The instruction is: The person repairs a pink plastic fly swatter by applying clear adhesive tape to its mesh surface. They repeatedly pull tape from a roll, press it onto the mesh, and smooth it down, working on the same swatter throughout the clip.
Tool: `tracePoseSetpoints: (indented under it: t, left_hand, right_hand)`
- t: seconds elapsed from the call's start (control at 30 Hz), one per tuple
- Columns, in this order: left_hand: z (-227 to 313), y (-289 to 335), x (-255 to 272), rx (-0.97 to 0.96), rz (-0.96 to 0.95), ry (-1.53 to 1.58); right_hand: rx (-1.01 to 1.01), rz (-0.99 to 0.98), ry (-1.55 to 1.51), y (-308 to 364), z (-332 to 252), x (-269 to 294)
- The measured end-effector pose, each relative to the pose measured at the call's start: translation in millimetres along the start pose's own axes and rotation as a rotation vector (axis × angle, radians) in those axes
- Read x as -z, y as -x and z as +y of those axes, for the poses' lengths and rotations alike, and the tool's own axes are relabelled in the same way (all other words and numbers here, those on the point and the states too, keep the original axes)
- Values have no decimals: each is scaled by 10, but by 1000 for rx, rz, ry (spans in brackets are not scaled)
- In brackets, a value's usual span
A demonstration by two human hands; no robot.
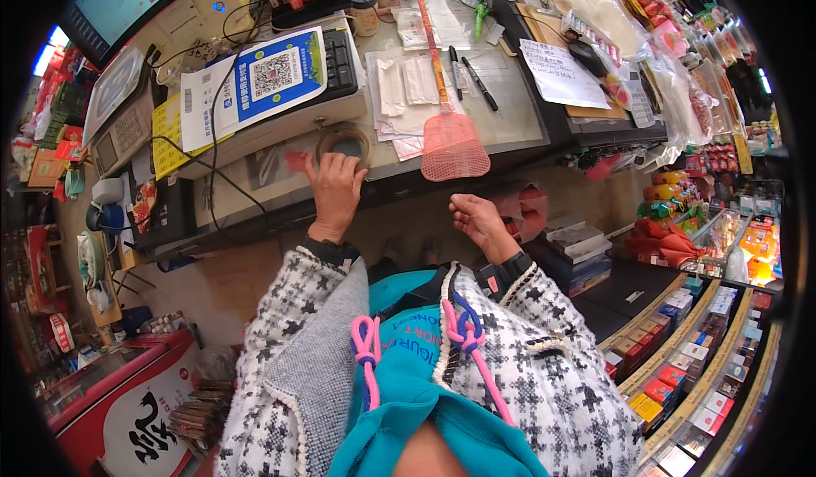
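My left hand [336,190] is at the counter's near edge, its bent fingers closed over the near rim of a roll of tape [365,141]. The roll lies flat on the clear desk cover. A small translucent red piece [297,161] lies beside my left fingertips. My right hand [478,220] hangs in front of the counter edge with curled fingers, thumb and index finger pressed together. Whatever may be in that pinch is too small to make out. Just beyond my right hand, a pink fly swatter [456,148] lies with its mesh head over the counter edge.
Left of the tape stands a cash drawer [272,128] carrying a blue-and-white code sign [274,76], with a black cable [212,150] trailing down. Two black pens [479,84], paper packets [406,84] and a handwritten sheet [561,70] lie farther back. Shelves of small boxes [680,358] stand at right.
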State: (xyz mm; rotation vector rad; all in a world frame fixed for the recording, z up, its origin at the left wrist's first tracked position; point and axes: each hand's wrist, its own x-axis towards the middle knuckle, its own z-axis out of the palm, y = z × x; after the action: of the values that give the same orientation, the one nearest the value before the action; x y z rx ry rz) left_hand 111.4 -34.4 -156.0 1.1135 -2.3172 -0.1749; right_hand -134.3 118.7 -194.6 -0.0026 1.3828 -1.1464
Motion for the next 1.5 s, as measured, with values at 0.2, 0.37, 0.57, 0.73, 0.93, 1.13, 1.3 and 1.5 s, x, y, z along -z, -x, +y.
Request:
tracePoseSetpoints:
  t: [0.2,0.37,0.57,0.73,0.93,1.13,1.3,1.5]
  left_hand:
    - [415,39,250,-76,31,245]
    - [668,-55,511,157,-163,902]
    - [868,-152,707,411,-598,1476]
    - [944,-225,811,371,-764,1513]
    - [923,-257,763,292,-850,1289]
    - [906,-117,561,524,-609,1688]
    - [927,-103,318,390,-437,2196]
    - [874,-243,455,372,-533,1663]
  right_hand:
    - [308,-178,106,315,-257,-127]
    - [497,-281,8,622,-610,-328]
    - [942,-342,546,867,-984,-547]
    - [381,-685,556,1075,-1102,-515]
    - [295,-635,503,1176,-1029,-590]
    - [216,-674,319,1202,-1034,-546]
    - [226,-746,160,1114,-975,-514]
    - [274,-641,127,1189,-889,-513]
